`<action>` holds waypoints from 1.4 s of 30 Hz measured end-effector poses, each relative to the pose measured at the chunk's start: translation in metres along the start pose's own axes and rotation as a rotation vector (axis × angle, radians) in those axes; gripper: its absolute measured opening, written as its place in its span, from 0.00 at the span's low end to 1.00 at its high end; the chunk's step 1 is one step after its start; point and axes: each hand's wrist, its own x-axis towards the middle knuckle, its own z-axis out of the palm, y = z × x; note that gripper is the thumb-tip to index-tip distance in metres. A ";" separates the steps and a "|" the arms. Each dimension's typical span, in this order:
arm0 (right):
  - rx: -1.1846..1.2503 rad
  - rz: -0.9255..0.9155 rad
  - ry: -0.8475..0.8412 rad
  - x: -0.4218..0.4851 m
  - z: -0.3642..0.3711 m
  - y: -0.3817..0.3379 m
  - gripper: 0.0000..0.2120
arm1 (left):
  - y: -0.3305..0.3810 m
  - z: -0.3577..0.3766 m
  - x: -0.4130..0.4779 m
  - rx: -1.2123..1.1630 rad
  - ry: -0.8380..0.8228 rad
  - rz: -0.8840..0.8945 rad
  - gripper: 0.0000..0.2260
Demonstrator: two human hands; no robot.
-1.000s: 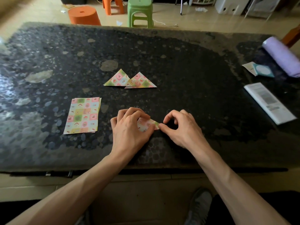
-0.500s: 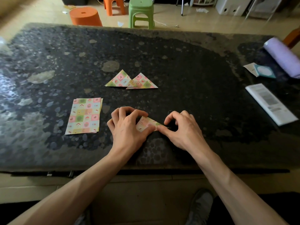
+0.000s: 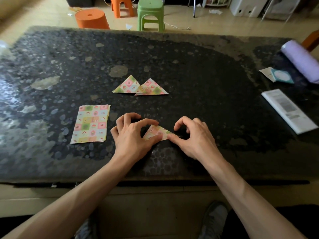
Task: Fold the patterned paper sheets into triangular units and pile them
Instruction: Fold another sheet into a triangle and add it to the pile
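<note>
Two folded triangles [image 3: 140,86], third [image 3: 158,133] pinched by both hands

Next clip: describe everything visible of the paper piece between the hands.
The paper piece is thin, checked in pink, green and pale yellow with small pictures, folded into a small triangle-like shape pointing right. It lies flat on the dark speckled table near its front edge. The left hand pinches its left part, hiding some; the right hand pinches the right tip.
</note>
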 end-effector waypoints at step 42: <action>0.033 -0.106 0.005 -0.001 0.012 -0.012 0.11 | -0.025 -0.036 0.001 0.095 -0.113 -0.026 0.15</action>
